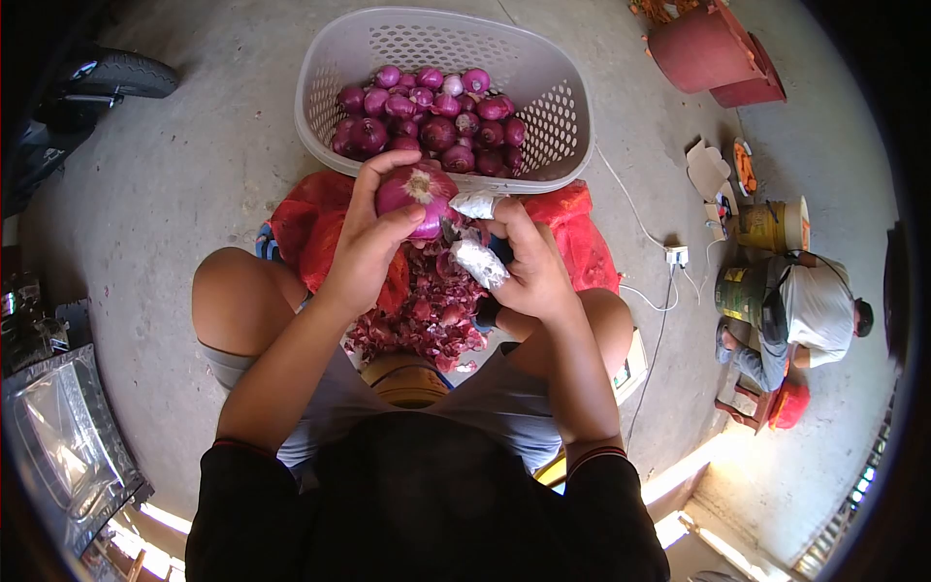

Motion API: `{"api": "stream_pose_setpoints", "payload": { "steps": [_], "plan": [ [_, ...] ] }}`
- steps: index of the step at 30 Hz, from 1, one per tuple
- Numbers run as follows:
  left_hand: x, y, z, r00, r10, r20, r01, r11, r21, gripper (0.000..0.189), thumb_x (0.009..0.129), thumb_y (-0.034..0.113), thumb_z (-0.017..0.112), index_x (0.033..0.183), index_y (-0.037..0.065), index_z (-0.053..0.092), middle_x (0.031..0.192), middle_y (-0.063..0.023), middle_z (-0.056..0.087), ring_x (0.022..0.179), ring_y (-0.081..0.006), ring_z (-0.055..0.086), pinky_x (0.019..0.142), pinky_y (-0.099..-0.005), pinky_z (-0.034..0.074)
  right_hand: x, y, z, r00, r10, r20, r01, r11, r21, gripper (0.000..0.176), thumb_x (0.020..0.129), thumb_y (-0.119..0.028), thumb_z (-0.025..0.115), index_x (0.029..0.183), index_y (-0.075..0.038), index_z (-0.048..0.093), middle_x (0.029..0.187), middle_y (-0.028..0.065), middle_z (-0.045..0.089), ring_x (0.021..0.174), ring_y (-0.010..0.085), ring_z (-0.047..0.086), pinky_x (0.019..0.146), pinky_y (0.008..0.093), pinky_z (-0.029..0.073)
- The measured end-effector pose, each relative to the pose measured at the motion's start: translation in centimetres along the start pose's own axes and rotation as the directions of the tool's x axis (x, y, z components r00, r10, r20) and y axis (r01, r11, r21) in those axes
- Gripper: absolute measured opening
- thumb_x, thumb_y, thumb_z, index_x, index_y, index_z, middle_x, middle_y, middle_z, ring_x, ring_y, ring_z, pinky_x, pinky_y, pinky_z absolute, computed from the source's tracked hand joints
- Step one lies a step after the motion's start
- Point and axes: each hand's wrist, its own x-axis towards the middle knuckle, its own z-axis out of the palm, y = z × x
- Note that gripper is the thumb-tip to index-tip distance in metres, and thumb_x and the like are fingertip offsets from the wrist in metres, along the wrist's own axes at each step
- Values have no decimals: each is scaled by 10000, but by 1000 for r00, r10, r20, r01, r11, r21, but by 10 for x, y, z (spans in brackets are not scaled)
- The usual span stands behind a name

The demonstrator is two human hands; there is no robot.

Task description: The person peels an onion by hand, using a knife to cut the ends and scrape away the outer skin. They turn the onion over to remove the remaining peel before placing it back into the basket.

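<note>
- Onion [415, 199] — purple, its pale end turned toward the camera — is held just off the view's centre, toward 11 o'clock.
- By the left hand [361, 242] it is clamped between thumb and fingers, the thumb being laid across its lower side and the forefinger curved round at 11 o'clock.
- At the onion's 3 o'clock edge the right hand [535, 267] is placed; its thumb and forefinger are wrapped in silvery-white material, their tips seen apart — whether a scrap of peel is pinched between them cannot be told.
- At 12 o'clock a grey basket [543, 63] is partly filled with whole onions [436, 126].
- Below the hands a heap of peelings [436, 306] is spread, flanked by red mesh [587, 247] at its 10 and 2 o'clock sides.
- At 3 o'clock a seated co-worker [819, 310] is seen beside two buckets [739, 296].
- Near 10 o'clock a tyre [136, 75] is partly shown.
</note>
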Motion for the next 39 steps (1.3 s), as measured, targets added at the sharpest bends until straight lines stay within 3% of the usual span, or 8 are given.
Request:
{"api": "stream_pose_setpoints", "payload": {
  "steps": [9,12,16,17,21,27,36,39],
  "plan": [
    [-1,0,-1,1000,-11,11,11,1000,26,547,825,117,517,1332,38,328,1235,-131,495,1143,-210,501,991,-350,374,4,-2,2,998,14,-67,-9,997,73,431,702,-37,685,1102,-52,525,962,148,633,839,340,649,703,365,508],
    [-3,4,0,999,-27,24,27,1000,14,551,821,129,526,1329,40,332,1230,-128,500,1135,-206,507,980,-344,381,5,5,5,983,74,-165,-48,986,157,411,712,-11,678,1094,-44,532,957,133,639,834,299,659,720,337,504],
    [-2,4,0,1000,-20,19,19,1000,20,552,819,138,530,1327,42,335,1231,-125,500,1133,-206,508,977,-343,382,-2,9,8,988,54,-147,-17,969,247,531,741,-31,676,1202,-51,413,904,126,657,816,266,660,732,327,493],
    [-1,3,0,1000,-8,17,8,1000,25,550,821,134,527,1328,42,333,1231,-126,499,1136,-208,507,981,-346,380,-4,12,7,995,77,-66,-61,973,221,587,736,-67,695,1221,-53,365,838,136,658,803,296,661,708,326,488],
    [-1,1,0,1000,24,14,-25,999,29,522,825,69,530,1311,47,341,1170,-99,500,1088,-161,497,956,-315,390,-1,3,7,998,56,-17,-53,985,163,536,721,-86,702,1173,-52,417,830,152,643,790,351,644,663,349,485],
    [-1,2,2,1000,-20,-11,20,999,-29,522,829,69,522,1317,61,338,1172,-95,496,1082,-156,496,949,-314,389,2,1,10,999,14,-49,-6,985,172,399,722,-56,683,1086,-66,520,925,143,630,798,338,645,687,370,495],
    [-2,4,1,999,-45,1,45,997,-59,514,828,70,514,1312,59,341,1163,-100,504,1076,-168,502,948,-324,390,7,-7,9,997,-1,-74,14,984,177,384,746,-14,655,1111,-57,542,967,138,634,828,313,650,716,346,498],
    [-2,0,0,1000,-20,-17,20,1000,-7,519,843,159,503,1326,68,336,1164,-84,541,995,-162,558,766,-272,431,5,-2,13,994,32,-106,-3,966,258,371,775,1,630,1128,-39,528,1004,132,633,880,261,649,771,316,486]
  ]
}}
